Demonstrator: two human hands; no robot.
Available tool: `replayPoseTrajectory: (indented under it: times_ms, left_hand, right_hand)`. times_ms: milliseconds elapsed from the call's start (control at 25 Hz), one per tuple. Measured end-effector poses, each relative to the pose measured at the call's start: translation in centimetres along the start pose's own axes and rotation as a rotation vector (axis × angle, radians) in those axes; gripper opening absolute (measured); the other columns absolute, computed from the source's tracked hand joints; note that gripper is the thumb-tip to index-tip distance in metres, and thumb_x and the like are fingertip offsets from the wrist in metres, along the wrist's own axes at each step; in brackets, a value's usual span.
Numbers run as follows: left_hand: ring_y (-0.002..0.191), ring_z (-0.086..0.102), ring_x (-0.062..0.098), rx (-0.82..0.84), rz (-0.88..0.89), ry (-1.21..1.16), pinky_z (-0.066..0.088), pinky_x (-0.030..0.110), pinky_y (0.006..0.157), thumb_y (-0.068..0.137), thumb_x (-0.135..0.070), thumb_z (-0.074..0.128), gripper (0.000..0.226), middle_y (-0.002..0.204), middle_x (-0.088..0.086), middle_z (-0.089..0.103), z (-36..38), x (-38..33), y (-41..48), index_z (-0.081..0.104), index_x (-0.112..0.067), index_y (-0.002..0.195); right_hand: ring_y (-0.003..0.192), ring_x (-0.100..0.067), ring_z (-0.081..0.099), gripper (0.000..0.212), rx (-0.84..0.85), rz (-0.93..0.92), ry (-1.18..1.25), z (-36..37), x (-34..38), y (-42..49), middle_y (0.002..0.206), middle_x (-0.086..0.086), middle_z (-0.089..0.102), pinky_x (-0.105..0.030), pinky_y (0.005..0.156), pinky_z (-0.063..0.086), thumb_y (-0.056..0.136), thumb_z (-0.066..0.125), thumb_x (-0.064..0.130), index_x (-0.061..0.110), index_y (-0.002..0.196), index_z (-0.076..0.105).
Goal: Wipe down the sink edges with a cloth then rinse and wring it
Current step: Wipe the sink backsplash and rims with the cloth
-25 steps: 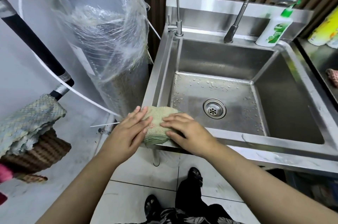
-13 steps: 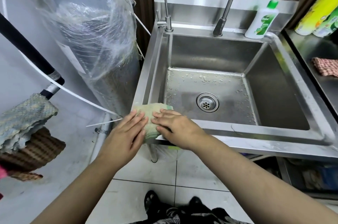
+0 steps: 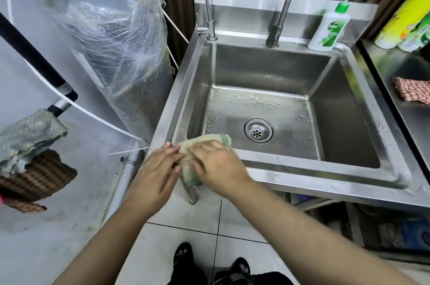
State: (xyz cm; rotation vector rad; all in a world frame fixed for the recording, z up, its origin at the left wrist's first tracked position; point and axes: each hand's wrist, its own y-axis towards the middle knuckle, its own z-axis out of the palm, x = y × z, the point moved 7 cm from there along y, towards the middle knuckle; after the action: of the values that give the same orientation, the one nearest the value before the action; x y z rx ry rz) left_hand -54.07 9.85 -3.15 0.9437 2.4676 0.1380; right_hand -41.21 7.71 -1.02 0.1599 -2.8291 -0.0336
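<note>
Cloth [image 3: 204, 142] sits folded on the near-left corner of the sink [image 3: 325, 180], draped over the near rim, its long axis running near to far; the far end pokes out over the basin, the near end hangs off the front edge.

My right hand [image 3: 217, 166] lies flat on top of it, fingers spread and pointing left, pressing down, not gripping. My left hand [image 3: 158, 168] is just beside it on the left, fingers extended, tips touching the cloth's left side at the corner. Neither hand is curled around anything. Blur at the fingers; fine contact hard to read.

Judgement: wiping stage, at the corner. The cloth is under my right palm, so the right hand is the one to drive it.

Open room: the near rim runs clear to the right, a long bare strip. The left rim runs away to the far side, narrow, with a plastic-wrapped tank [image 3: 111, 47] close alongside. Far rim carries two taps [image 3: 278, 26] and a soap bottle [image 3: 330, 28], so tighter there. Basin wet, drain [image 3: 257, 130] open.
</note>
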Motion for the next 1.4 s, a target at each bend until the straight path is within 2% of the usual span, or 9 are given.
replayPoseTrajectory:
  times_ms: [160,360,480,600,840,960,1080,1280,1400]
  left_hand:
    - [0.133,0.036,0.019,0.009,0.002,0.027,0.023,0.032,0.11,0.097,-0.045,0.02,0.056,0.131,0.006,0.055,-0.4,1.8,1.4,0.054,-0.01,0.126]
    - [0.136,0.027,0.015,0.116,0.133,0.1,0.011,0.027,0.114,0.098,-0.039,0.018,0.055,0.139,0.006,0.049,-0.2,3.0,2.3,0.049,-0.009,0.132]
    - [0.136,0.026,0.017,0.122,0.16,0.105,0.012,0.03,0.114,0.098,-0.036,0.021,0.053,0.141,0.008,0.046,0.1,3.1,2.1,0.048,-0.007,0.133]
    - [0.136,0.028,0.02,0.109,0.178,0.105,0.021,0.039,0.112,0.098,-0.033,0.022,0.051,0.141,0.008,0.046,0.3,3.1,1.9,0.049,-0.007,0.132]
    - [0.133,0.034,0.024,0.097,0.171,0.123,0.02,0.036,0.111,0.095,-0.031,0.024,0.051,0.135,0.012,0.052,0.0,3.0,2.0,0.054,-0.004,0.126]
    - [0.126,0.044,0.03,0.077,0.191,0.132,0.028,0.038,0.101,0.094,-0.032,0.025,0.051,0.124,0.013,0.061,-1.0,1.6,3.0,0.06,-0.004,0.119]
    - [0.127,0.043,0.028,0.102,0.245,0.063,0.027,0.037,0.1,0.093,-0.034,0.027,0.049,0.124,0.011,0.06,0.0,-2.6,4.1,0.059,-0.007,0.12]
    - [0.131,0.042,0.028,0.273,0.484,0.052,0.024,0.037,0.104,0.097,-0.042,0.014,0.061,0.134,0.011,0.054,5.6,-8.9,3.7,0.051,-0.007,0.129]
    - [0.13,0.043,0.027,0.321,0.489,0.065,0.025,0.036,0.104,0.097,-0.042,0.01,0.064,0.137,0.013,0.051,6.6,-9.0,3.8,0.049,-0.005,0.131]
  right_hand:
    - [0.115,-0.023,0.059,0.053,0.006,0.123,-0.052,0.9,-3.3,-4.1,0.124,0.0,0.064,-0.034,0.105,0.034,0.09,0.031,0.053,0.022,0.118,0.064]
    - [0.109,-0.033,0.062,0.047,-0.203,0.474,-0.227,0.2,-3.3,-5.3,0.114,-0.011,0.069,-0.042,0.1,0.027,0.085,0.036,0.033,0.008,0.107,0.069]
    - [0.118,-0.032,0.057,0.049,-0.18,0.399,-0.204,2.7,2.1,-1.4,0.124,-0.011,0.063,-0.042,0.103,0.022,0.086,0.033,0.031,0.011,0.12,0.062]
    - [0.121,-0.027,0.055,0.049,-0.145,0.347,-0.243,2.2,0.1,-3.1,0.128,-0.005,0.061,-0.039,0.104,0.022,0.09,0.031,0.038,0.018,0.125,0.06]
    - [0.117,-0.034,0.057,0.05,-0.295,0.731,-0.329,0.0,-4.8,-7.5,0.123,-0.009,0.065,-0.043,0.101,0.021,0.088,0.031,0.035,0.014,0.117,0.065]
    - [0.116,-0.031,0.057,0.045,-0.271,0.547,-0.247,2.0,-0.4,-4.4,0.124,-0.004,0.064,-0.042,0.101,0.023,0.088,0.034,0.038,0.021,0.119,0.063]
    - [0.119,-0.03,0.053,0.048,-0.183,0.466,-0.222,0.4,-4.9,-7.6,0.13,-0.005,0.06,-0.037,0.101,0.023,0.09,0.031,0.044,0.025,0.124,0.059]
    - [0.135,-0.031,0.034,0.077,-0.285,0.97,-0.233,-4.7,-17.3,-17.9,0.144,-0.009,0.046,-0.034,0.108,0.011,0.082,0.003,0.051,0.019,0.135,0.049]
    - [0.132,-0.031,0.038,0.067,-0.246,0.922,-0.205,-2.2,-12.0,-13.1,0.141,-0.006,0.049,-0.045,0.111,0.017,0.085,0.009,0.044,0.02,0.132,0.052]
